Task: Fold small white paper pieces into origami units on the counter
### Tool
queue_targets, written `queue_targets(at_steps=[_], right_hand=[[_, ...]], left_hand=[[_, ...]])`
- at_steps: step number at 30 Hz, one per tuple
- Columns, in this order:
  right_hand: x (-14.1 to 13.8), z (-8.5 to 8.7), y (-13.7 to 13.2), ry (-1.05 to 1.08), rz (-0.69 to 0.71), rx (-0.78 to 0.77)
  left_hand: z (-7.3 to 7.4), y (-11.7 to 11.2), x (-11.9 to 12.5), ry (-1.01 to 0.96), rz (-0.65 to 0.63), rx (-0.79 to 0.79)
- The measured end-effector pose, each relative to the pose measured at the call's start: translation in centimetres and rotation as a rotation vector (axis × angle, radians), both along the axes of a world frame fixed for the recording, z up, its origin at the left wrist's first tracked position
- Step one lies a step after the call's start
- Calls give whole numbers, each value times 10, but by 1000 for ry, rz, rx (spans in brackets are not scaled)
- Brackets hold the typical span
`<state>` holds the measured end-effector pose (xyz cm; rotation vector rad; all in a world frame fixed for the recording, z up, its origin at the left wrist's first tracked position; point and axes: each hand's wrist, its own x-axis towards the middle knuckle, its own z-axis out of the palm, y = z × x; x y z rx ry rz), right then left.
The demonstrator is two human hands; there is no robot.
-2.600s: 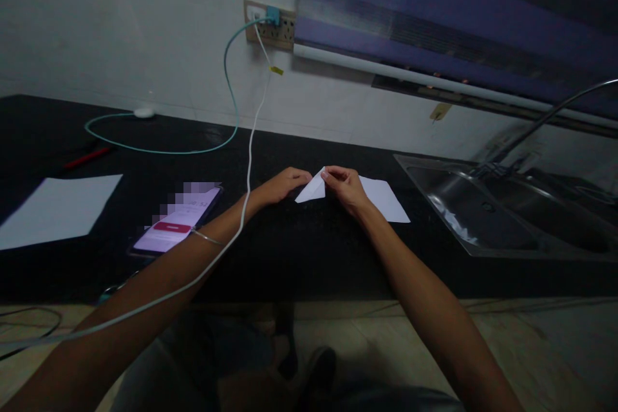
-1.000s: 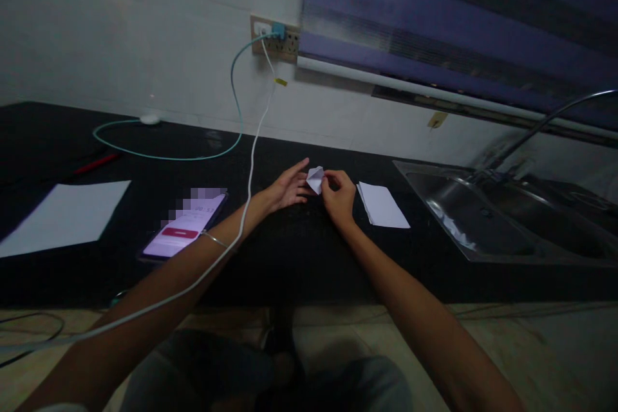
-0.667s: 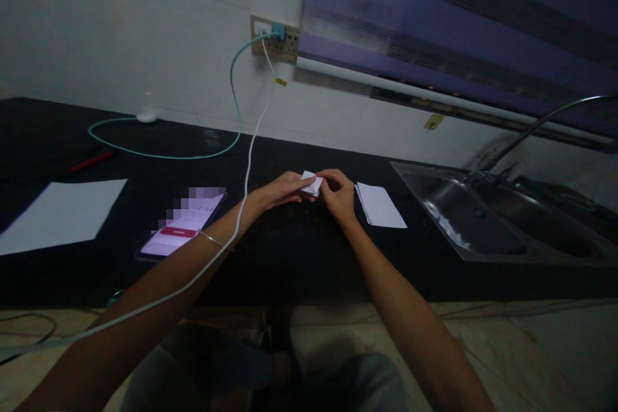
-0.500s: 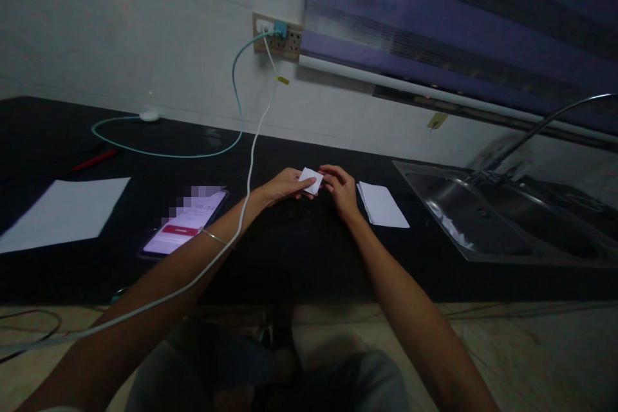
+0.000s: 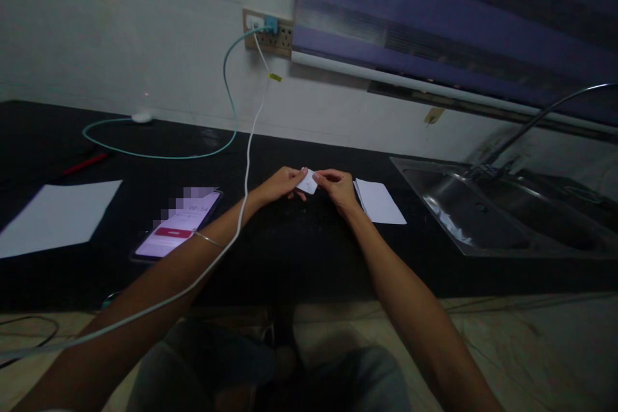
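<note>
A small folded piece of white paper is held between my two hands above the black counter. My left hand pinches its left side, thumb on top. On the other side, my right hand grips the paper's right edge between thumb and fingers. Just right of that hand lies a stack of white paper sheets. A lit phone rests by my left forearm, partly covered by it. Farther left lies a larger sheet of white paper.
A steel sink with a curved faucet is set into the counter at right. One white cable runs from the wall socket across my left forearm. A teal cable loops along the back; a red object lies at left.
My right hand has closed onto the right edge of the small paper, where its fingers were apart from it before. The left thumb has shifted up along the paper. The view has moved slightly.
</note>
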<state>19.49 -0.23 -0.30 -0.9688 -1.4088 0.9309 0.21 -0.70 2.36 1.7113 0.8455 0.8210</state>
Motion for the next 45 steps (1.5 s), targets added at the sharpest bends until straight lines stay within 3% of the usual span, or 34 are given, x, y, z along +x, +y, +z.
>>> queue_targets(at_steps=[5, 12, 16, 22, 28, 31, 36, 39, 45], right_hand=[[0, 0, 1, -6, 4, -19], [-4, -1, -2, -32, 119, -109], [-5, 3, -4, -53, 86, -37], [-2, 4, -3, -40, -36, 5], [-6, 3, -4, 41, 57, -26], [-5, 7, -8, 84, 169, -24], [0, 13, -12, -46, 296, 28], [3, 12, -11, -52, 271, 24], [4, 11, -8, -37, 165, -2]], left_hand=[[-7, 6, -1, -22, 28, 126], [-8, 8, -2, -9, 28, 302], [-5, 2, 0, 26, 40, 224], [-2, -3, 0, 100, -81, 130], [-2, 0, -3, 57, -103, 128], [2, 0, -6, -2, -36, 80], [8, -2, -9, -58, 40, -17], [7, -4, -8, -59, 40, -34], [10, -9, -9, -227, 156, -2]])
